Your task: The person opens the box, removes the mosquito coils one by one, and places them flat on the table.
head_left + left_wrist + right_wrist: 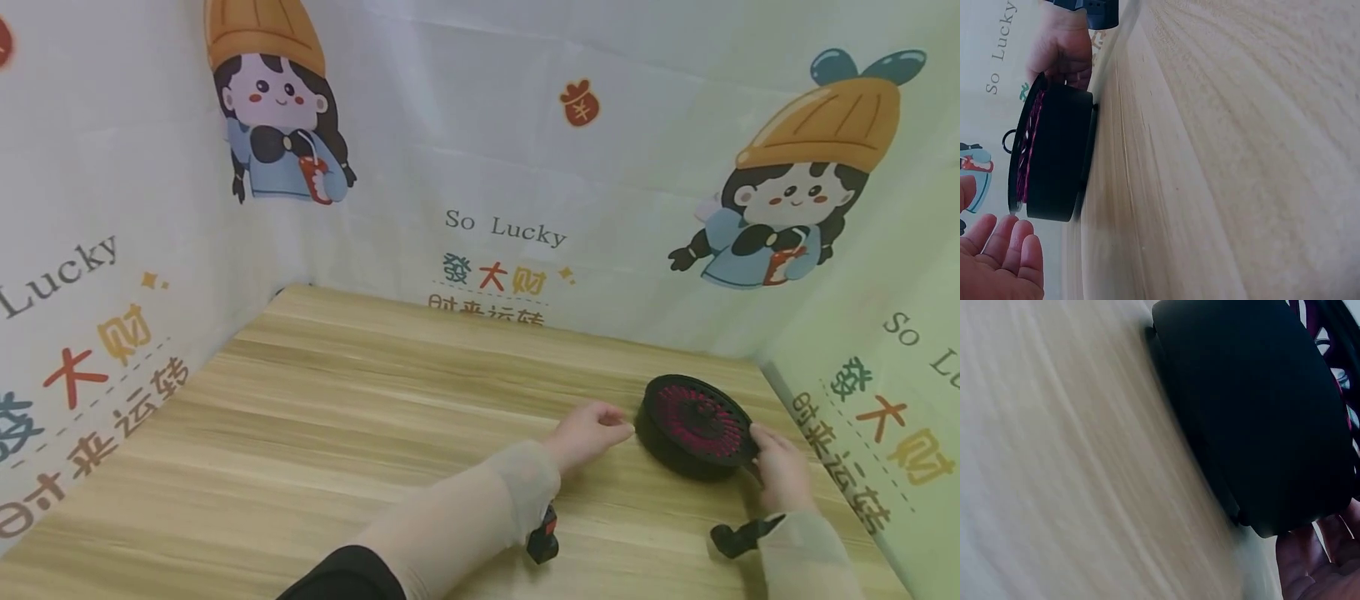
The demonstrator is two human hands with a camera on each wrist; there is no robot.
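A round black mosquito coil holder (697, 427) with a slotted lid stands near the right end of the table, magenta showing through its slots. A small ring sticks up from the lid in the left wrist view. My right hand (783, 468) holds the holder by its right side, fingers against the wall and rim. Just off its left side is my left hand (588, 435), fingers loosely bent and holding nothing. In the left wrist view, the left hand's fingertips (1030, 250) come close to the lid's edge; I cannot tell whether they touch it.
The wood-grain table (337, 400) stretches away to the left. A white printed cloth (495, 150) hangs behind the table and along both sides, close to the right hand. Black wrist-mounted devices (543, 535) hang under both forearms.
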